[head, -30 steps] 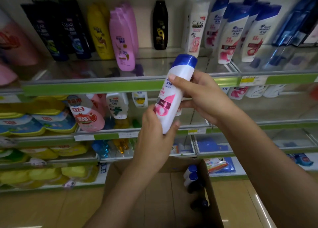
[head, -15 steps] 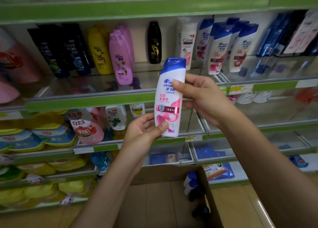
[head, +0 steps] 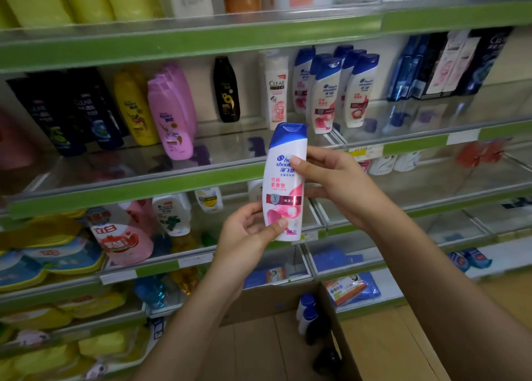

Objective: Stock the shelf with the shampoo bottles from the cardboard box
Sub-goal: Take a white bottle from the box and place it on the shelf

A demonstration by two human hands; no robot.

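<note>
A white shampoo bottle [head: 283, 179] with a blue cap and pink label stands upright in front of the shelves, label facing me. My left hand [head: 247, 236] pinches its lower end with thumb and fingers. My right hand [head: 334, 185] grips its upper half, thumb across the front. Several matching bottles [head: 328, 92] stand on the glass shelf [head: 230, 147] behind and to the right. The cardboard box [head: 334, 317] sits below, with blue-capped bottles [head: 306, 311] in its right corner.
Black, yellow and pink bottles fill the left of the same shelf; dark boxed items [head: 449, 64] stand at its right. Green-edged shelves above and below hold other goods. Wooden floor [head: 388, 337] shows right of the box.
The bottle has turned upright with its label toward me. My left hand moved from cupping its base to pinching it. The view tilted upward, showing a higher shelf.
</note>
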